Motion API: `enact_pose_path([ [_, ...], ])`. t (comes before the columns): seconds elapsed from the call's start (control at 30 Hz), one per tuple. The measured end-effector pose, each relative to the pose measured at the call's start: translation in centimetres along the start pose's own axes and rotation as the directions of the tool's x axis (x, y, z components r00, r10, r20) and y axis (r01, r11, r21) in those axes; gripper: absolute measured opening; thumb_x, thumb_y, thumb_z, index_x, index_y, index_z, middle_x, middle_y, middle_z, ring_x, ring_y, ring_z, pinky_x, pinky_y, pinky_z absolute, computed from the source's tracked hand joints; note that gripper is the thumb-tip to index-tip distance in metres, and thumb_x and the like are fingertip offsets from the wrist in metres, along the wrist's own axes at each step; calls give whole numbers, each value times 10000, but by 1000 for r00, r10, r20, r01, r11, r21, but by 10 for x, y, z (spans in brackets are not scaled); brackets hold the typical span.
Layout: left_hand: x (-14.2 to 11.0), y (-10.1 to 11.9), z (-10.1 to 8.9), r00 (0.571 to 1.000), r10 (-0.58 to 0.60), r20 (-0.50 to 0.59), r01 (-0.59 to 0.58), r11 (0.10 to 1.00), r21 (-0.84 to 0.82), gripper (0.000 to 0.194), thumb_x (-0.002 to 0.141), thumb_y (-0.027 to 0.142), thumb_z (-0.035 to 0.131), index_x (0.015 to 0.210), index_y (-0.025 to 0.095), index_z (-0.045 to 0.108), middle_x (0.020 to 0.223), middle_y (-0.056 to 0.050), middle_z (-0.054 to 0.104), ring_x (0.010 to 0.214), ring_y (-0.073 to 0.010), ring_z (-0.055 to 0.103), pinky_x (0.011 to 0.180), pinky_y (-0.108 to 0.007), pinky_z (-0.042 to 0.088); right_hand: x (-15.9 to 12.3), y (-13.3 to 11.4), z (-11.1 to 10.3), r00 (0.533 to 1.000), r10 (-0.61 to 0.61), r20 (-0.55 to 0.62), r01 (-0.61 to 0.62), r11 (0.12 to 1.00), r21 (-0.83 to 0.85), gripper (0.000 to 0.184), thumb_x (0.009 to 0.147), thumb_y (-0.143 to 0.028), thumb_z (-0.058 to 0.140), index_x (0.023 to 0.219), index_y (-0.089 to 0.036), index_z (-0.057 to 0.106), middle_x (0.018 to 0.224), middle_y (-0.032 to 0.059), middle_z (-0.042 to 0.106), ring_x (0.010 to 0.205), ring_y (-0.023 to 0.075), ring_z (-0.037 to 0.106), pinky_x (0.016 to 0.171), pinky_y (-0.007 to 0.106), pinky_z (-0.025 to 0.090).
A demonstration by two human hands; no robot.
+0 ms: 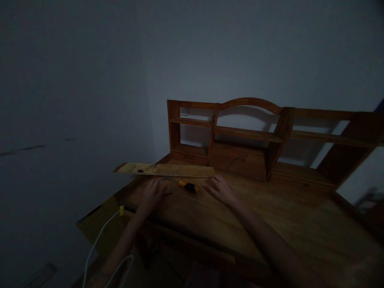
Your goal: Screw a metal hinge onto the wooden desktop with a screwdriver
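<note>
A screwdriver (189, 187) with an orange and black handle lies on the wooden desk (210, 216), its shaft pointing left. Behind it a long pale wooden board (180, 170) lies flat, dark marks near its left end. My left hand (152, 193) rests on the desk left of the screwdriver, fingers bent and thumb apart, and appears to hold nothing. Beside its fingertips are small metal pieces (162, 181), too dim to name. Close to the thumb is a thin dark stick (167, 194). My right hand (220, 189) lies on the desk right of the handle, fingers apart and holding nothing.
A wooden shelf unit (249, 135) stands along the desk's back edge against the wall. A white cable (100, 232) with a yellow end (121, 211) hangs at the desk's left front edge. A wall socket (183, 111) shows through the shelf. The room is dim.
</note>
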State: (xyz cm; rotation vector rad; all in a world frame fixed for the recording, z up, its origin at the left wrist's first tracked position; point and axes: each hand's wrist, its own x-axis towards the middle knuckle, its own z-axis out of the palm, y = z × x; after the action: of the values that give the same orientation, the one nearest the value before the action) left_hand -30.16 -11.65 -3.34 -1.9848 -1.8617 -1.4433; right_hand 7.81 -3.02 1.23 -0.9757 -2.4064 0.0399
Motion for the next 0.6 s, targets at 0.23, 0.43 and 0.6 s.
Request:
enact_pose_path([
  [0.23, 69, 115, 95, 928, 341, 148, -333, 940, -73, 333, 1116, 428, 481, 1327, 245, 661, 1319, -121, 693, 1281, -282, 636, 1146, -475, 518, -63, 89, -59, 992, 116, -57, -118, 992, -40, 342, 1081, -347, 486, 1238, -196, 750, 1227, 170, 727, 1217, 330, 651, 1081, 496, 514],
  [0.43, 92, 169, 180, 836, 481, 264, -488, 872, -45, 329, 1111, 430, 487, 1043, 217, 728, 1113, -138, 721, 1098, -284, 666, 1034, -469, 555, -108, 122, -70, 965, 202, -167, -205, 979, 1, 284, 1073, -308, 489, 1102, -221, 758, 1136, 153, 762, 1085, 292, 714, 1002, 447, 558],
  [0.6, 87, 158, 171, 773, 524, 358, -517, 847, -124, 339, 1084, 429, 528, 898, 235, 735, 950, -102, 732, 985, -261, 696, 974, -421, 581, -113, 128, -67, 955, 226, -190, -222, 974, 43, 260, 1076, -277, 489, 1063, -215, 741, 1114, 125, 770, 1056, 267, 724, 975, 410, 557],
])
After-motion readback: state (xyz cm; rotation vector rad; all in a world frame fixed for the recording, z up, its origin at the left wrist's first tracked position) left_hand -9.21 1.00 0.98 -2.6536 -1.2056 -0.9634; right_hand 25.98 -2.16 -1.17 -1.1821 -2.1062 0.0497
